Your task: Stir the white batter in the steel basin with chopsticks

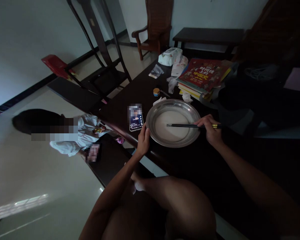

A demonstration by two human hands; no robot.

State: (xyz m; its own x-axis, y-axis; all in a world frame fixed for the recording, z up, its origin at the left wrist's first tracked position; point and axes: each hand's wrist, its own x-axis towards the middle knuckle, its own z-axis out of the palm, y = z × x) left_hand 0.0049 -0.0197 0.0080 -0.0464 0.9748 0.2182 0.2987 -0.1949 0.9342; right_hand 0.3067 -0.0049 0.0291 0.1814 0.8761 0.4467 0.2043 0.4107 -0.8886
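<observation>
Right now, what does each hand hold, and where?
Right hand holds chopsticks at their rear end; left hand grips the metal plate by its near-left rim.

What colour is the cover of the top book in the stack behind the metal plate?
Mostly red, with yellow lettering, on the top book; the head view shows it.

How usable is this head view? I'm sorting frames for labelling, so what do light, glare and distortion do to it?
Head view: dim overall, the dark table swallows detail; the metal plate and the phone screen stand out bright; window glare streaks the floor at lower left; wide-angle tilt bends walls and chairs; the left hand, right hand and chopsticks stay legible.
</observation>
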